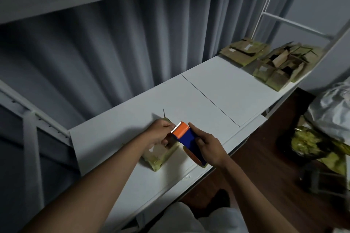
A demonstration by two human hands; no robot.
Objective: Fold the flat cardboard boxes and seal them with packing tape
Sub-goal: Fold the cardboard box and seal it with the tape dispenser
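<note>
Right hand (209,147) curled round the blue-orange tape dispenser (186,138), held over the small cardboard box (160,154) on the white table (217,91). Left hand (161,131) pinches at the dispenser's toothed end, above the box. Folded boxes (278,62) stacked far right.

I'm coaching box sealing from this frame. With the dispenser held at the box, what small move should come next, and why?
Probably draw the tape dispenser back toward the body along the cardboard box. The right hand grips the dispenser with its serrated cutter at the box's far end, where the left hand appears to pinch something, likely the tape's end; the tape itself cannot be made out.
</note>
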